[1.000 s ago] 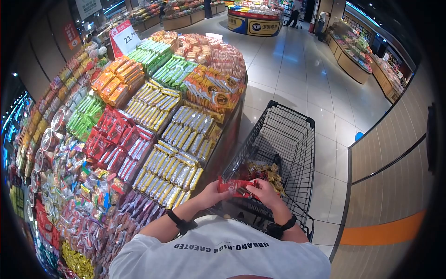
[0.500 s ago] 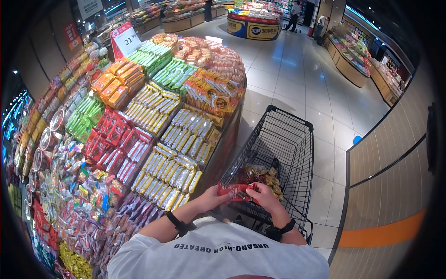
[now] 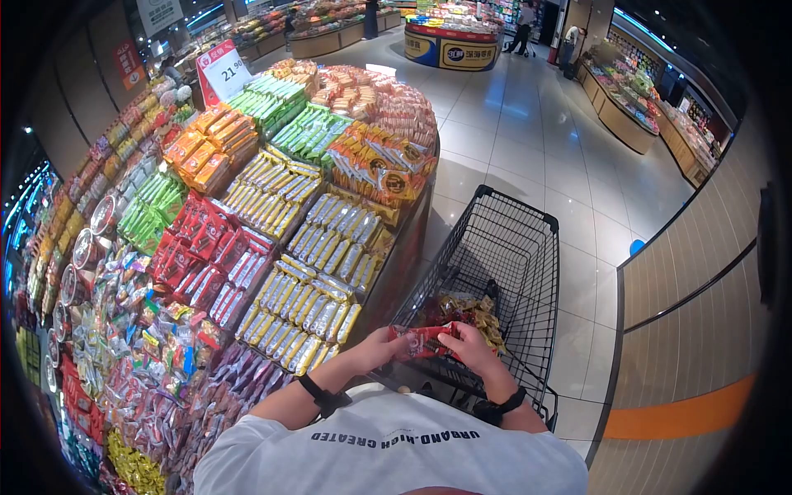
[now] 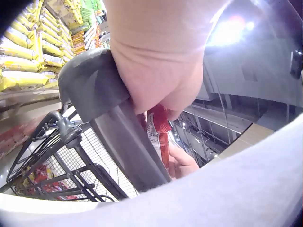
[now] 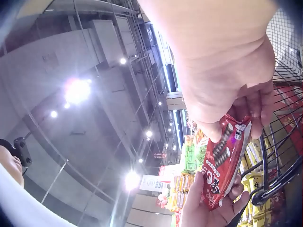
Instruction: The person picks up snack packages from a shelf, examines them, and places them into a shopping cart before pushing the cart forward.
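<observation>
Both hands hold one red packet level in front of the shirt, over the near end of the black cart. My left hand grips its left end, and my right hand pinches its right end. The right wrist view shows the packet's printed front, with my right hand at its upper end and my left hand round its lower end. In the left wrist view my left hand covers most of the packet.
The wire cart stands ahead, with red and gold packets inside. On the left is a large stand of wrapped snacks bearing a price sign. A wood-panelled counter curves along the right. People stand far off near other displays.
The packet has tilted and shifted slightly between the hands, which keep hold of it at both ends. The cart appears slightly lower in the view than a second ago.
</observation>
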Motion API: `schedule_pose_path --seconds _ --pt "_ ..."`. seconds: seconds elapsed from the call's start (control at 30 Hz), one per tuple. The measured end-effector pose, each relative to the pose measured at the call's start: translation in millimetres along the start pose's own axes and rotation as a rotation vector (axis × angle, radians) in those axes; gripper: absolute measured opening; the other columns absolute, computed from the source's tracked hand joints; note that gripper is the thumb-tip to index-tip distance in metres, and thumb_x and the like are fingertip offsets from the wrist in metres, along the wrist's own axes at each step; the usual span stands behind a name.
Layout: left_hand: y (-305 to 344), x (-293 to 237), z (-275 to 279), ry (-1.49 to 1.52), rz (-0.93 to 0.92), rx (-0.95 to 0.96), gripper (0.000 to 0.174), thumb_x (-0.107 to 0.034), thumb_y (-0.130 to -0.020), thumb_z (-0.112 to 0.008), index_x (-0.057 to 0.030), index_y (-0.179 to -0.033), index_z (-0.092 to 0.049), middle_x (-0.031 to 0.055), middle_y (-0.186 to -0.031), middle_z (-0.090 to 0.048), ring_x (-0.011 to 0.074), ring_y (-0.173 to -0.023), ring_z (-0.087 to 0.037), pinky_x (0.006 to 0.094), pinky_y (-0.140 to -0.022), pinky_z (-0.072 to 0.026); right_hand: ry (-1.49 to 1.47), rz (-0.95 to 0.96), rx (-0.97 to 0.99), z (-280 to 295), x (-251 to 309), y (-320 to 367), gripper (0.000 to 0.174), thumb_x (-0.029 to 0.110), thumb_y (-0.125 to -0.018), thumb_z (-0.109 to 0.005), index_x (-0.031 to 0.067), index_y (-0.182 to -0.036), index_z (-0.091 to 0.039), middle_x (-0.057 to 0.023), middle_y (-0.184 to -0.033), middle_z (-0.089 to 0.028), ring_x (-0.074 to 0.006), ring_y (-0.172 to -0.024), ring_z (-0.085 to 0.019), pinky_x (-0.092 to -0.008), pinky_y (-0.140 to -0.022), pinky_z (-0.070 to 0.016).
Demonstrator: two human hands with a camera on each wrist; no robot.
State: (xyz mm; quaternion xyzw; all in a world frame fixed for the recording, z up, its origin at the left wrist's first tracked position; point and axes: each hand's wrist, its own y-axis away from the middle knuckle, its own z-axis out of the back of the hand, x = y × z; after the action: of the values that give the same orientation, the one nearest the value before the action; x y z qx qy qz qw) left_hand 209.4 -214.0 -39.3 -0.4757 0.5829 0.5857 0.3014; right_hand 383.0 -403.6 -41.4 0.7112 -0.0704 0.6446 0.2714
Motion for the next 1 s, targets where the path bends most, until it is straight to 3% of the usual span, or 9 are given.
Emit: schedule_pose_path --seconds 0.53,0.63,0.8,1.0 --pt "-2.2 0.5 0.6 0.089 -0.029 -0.037 0.036 -0.035 -0.107 -0.051 -0.0024 -0.117 -0.063 -0.0011 -0.100 -0.066 0.0055 -0.086 -0.058 0.0246 -0.079 -0.0489 -0.042 0.004 0.029 -6.9 -3.9 -9.3 0.018 0.019 -0.100 -0.063 0.0028 -0.109 -0.064 0.0020 -0.100 -0.065 -0.0054 -0.090 -0.057 -0.0259 -0.080 -0.0471" --pt "-3.3 -0.6 3.2 0.084 -0.033 -0.027 0.039 -0.038 -0.106 -0.053 -0.0017 -0.115 -0.062 -0.0006 -0.094 -0.063 0.0061 -0.081 -0.056 0.0235 -0.073 -0.0484 -0.029 0.008 0.025 -8.7 1.1 -7.5 0.018 0.019 -0.101 -0.062 0.0034 -0.110 -0.064 0.0029 -0.098 -0.064 -0.0051 -0.089 -0.056 -0.0253 -0.080 -0.0465" --pt "0.4 -5.6 0.3 0.079 -0.049 -0.024 0.038 -0.035 -0.103 -0.060 -0.0007 -0.121 -0.061 0.0010 -0.102 -0.066 0.0074 -0.087 -0.060 0.0249 -0.080 -0.0509 -0.063 0.033 0.032 -9.5 -11.8 -13.9 0.018 0.020 -0.102 -0.060 0.0043 -0.110 -0.064 0.0044 -0.095 -0.062 -0.0050 -0.085 -0.054 -0.0245 -0.077 -0.0454" --pt "7.6 -16.2 -2.9 0.024 -0.068 -0.018 0.039 -0.031 -0.099 -0.068 -0.0015 -0.122 -0.060 0.0016 -0.104 -0.067 0.0082 -0.089 -0.061 0.0259 -0.082 -0.0509 -0.087 0.031 0.037 -11.5 -9.7 -12.7 0.019 0.021 -0.103 -0.058 0.0050 -0.110 -0.064 0.0035 -0.095 -0.061 -0.0057 -0.083 -0.054 -0.0248 -0.074 -0.0457"
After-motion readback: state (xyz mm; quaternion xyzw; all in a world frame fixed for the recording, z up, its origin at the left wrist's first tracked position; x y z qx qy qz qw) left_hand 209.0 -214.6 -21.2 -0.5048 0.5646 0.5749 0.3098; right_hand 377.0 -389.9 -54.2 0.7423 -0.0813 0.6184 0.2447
